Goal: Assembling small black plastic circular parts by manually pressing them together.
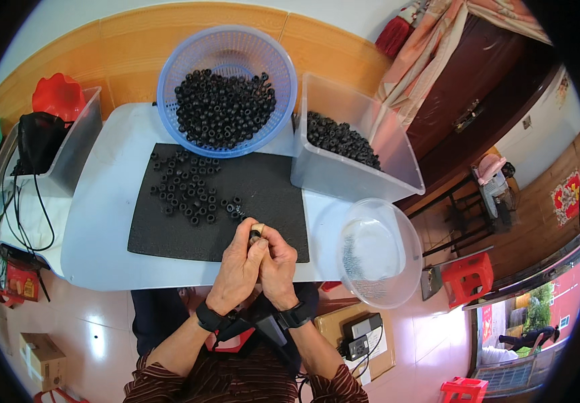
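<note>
My left hand and my right hand meet over the front edge of a black mat. Their fingers close together round a small black ring-shaped part, mostly covered by the fingertips. Something pale tan shows at one fingertip, perhaps a wrapping. Just beyond the hands lies a loose cluster of black ring-shaped parts, spread over the mat's left half. A few of them, with a small shiny bit among them, sit closest to my fingers.
A blue basket and a clear bin, both holding black parts, stand at the back. A clear round bowl with fine metal pieces sits at the right table edge. Leftward are a bin and dark cables.
</note>
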A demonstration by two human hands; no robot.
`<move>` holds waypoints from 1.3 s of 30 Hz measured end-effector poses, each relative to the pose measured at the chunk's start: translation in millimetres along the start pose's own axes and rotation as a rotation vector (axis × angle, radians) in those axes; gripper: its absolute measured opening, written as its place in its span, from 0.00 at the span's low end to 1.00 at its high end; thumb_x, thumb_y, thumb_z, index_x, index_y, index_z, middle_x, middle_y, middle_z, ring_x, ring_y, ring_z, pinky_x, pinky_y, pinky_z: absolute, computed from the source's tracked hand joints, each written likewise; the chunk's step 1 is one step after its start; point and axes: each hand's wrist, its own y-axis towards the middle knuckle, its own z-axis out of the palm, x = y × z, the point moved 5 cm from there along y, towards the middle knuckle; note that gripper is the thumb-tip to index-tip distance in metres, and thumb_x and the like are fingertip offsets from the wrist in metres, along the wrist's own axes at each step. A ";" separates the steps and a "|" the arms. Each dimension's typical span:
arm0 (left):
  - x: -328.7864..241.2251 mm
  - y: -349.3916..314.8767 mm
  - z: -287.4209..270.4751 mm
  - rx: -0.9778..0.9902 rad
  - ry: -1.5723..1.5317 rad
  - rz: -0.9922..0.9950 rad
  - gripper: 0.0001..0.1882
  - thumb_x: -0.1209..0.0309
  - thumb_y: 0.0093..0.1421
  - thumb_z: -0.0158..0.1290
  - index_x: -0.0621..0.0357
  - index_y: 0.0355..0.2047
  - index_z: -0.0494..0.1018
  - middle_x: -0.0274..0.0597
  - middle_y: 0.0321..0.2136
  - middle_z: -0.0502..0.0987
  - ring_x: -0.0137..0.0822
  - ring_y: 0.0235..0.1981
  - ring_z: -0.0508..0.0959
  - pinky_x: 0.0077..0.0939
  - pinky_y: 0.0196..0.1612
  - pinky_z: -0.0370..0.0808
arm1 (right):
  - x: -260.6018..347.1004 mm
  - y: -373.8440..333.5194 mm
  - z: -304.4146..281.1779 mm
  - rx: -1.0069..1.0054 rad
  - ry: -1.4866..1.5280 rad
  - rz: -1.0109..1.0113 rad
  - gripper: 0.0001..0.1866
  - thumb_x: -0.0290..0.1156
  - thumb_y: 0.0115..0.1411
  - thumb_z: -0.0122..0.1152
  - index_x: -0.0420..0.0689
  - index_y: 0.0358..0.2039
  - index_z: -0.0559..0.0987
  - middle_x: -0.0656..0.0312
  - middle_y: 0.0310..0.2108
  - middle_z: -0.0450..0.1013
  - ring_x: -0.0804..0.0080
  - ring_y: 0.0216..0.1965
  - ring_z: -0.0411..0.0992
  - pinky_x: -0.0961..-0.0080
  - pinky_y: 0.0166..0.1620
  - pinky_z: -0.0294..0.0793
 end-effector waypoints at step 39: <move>24.4 -16.7 -55.8 -0.073 -0.323 -0.094 0.08 0.74 0.67 0.44 0.62 0.44 0.69 0.41 0.37 0.78 0.29 0.40 0.78 0.25 0.46 0.74 | 42.7 99.1 34.9 0.445 -0.901 -0.367 0.12 0.17 0.52 0.59 0.43 0.38 0.81 0.55 0.33 0.74 0.61 0.32 0.74 0.70 0.37 0.74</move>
